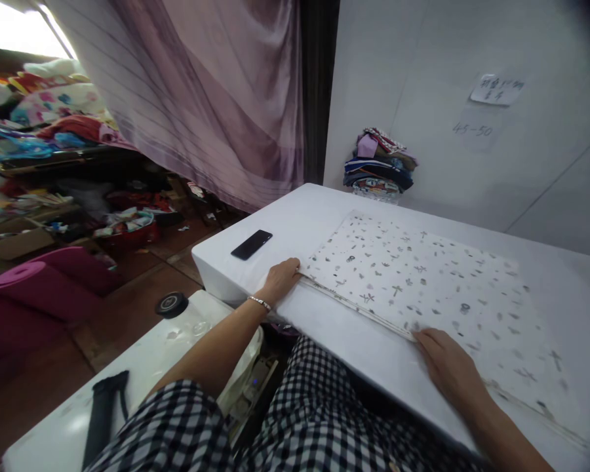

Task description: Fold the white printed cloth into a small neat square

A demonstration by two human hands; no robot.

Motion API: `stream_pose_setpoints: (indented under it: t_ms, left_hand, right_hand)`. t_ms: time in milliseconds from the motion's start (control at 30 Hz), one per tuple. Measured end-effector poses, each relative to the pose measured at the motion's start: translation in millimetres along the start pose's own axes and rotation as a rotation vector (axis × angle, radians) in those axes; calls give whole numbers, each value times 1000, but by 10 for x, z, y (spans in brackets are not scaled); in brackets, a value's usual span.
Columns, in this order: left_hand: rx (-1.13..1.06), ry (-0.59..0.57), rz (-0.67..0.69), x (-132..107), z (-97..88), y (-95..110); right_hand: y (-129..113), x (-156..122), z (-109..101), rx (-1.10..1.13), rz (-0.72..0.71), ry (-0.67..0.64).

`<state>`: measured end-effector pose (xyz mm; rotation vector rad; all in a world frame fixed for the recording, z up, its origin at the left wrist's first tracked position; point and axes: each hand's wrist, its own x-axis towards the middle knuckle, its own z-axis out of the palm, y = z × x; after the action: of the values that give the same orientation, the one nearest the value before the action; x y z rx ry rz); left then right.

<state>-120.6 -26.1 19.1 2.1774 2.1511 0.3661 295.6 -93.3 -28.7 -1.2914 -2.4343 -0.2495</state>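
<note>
A white cloth with small dark printed marks [423, 275] lies spread flat on a white table [305, 216]. My left hand [281, 275], with a bracelet on its wrist, pinches the cloth's near left corner. My right hand [447, 367] presses on the cloth's near edge further right, with its fingers curled over the hem. Both hands are closed on the same edge of the cloth.
A black phone [251, 244] lies on the table left of the cloth. A pile of folded fabric [379, 167] stands at the far edge by the wall. A purple curtain [216, 92] hangs behind. Cluttered fabrics and rolls fill the floor to the left. A sewing machine [177, 328] sits below.
</note>
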Motion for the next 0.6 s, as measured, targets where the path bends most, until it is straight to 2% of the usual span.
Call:
stream_pose_setpoints:
  t_ms: [100, 267, 333, 433, 600]
  left_hand:
    - [5, -3, 113, 7, -41, -66]
    - [80, 37, 438, 71, -40, -149]
    - [73, 33, 509, 82, -18, -167]
    - [32, 26, 534, 88, 8, -189]
    - [-157, -3, 465, 114, 26, -235]
  right_hand:
    - [-23, 18, -32, 5, -8, 17]
    - [-67, 41, -95, 24, -28, -6]
    - [-57, 34, -95, 34, -31, -18]
    - [-21, 15, -69, 43, -30, -52]
    - [5, -1, -33, 40, -32, -59]
